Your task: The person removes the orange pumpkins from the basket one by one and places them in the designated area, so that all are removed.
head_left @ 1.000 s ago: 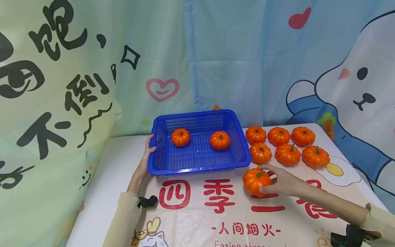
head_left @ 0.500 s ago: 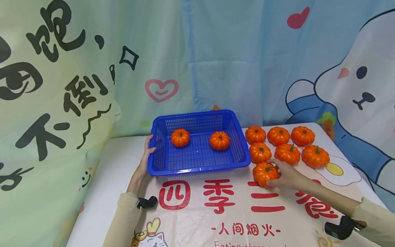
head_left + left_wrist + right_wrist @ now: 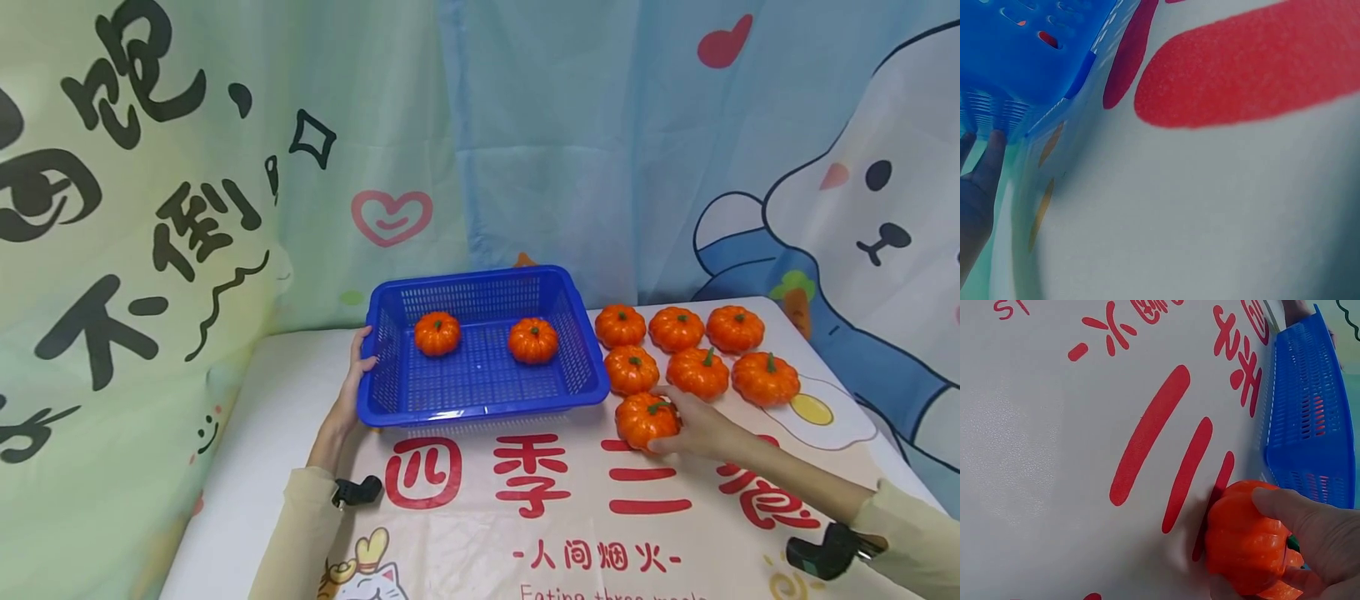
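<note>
My right hand (image 3: pixel 701 427) grips a small orange toy pumpkin (image 3: pixel 642 422) with a green stem, just off the basket's front right corner. In the right wrist view, the thumb (image 3: pixel 1285 503) lies across this pumpkin (image 3: pixel 1241 540), and part of the hand is cut off by the frame edge. At the basket's left side, my left hand (image 3: pixel 351 387) touches the blue plastic basket (image 3: pixel 480 412) near its rim. Its fingers (image 3: pixel 994 153) reach straight to the mesh wall in the left wrist view. Inside the basket sit two toy pumpkins, one left (image 3: pixel 437 334) and one right (image 3: pixel 533 341).
Right of the basket, several more toy pumpkins stand in two rows, with a back row pumpkin (image 3: pixel 677 329) and a front row pumpkin (image 3: pixel 697 372) among them. A printed cloth (image 3: pixel 585 492) covers the table. Behind it hangs a patterned curtain (image 3: pixel 547 167).
My right hand has moved the gripped pumpkin right and back, close to the front row, then nearly stopped. The left hand and basket have stayed put.
</note>
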Demonstrator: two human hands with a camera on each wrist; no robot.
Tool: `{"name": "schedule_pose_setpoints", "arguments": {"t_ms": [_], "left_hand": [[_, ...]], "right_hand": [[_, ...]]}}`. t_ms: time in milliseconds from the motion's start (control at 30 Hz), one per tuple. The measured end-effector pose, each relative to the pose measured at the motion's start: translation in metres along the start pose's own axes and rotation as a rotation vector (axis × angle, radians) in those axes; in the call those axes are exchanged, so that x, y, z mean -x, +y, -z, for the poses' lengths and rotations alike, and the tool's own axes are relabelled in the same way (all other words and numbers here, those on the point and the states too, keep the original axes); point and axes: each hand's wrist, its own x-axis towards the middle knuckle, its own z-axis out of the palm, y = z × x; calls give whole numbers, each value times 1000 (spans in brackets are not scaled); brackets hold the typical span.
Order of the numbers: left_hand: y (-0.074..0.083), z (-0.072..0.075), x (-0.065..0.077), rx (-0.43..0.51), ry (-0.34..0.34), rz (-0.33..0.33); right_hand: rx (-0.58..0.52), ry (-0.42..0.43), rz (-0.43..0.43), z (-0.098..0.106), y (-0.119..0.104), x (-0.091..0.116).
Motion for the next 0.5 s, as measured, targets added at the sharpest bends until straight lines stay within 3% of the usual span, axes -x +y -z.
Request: {"name": "schedule_pose_setpoints", "arguments": {"t_ms": [333, 500], "left_hand": [[0, 0, 1, -13, -3, 11], [0, 1, 0, -9, -5, 14]], "right_hand": [[75, -15, -60, 1, -5, 2], [110, 21, -31, 12, -17, 8]]}}
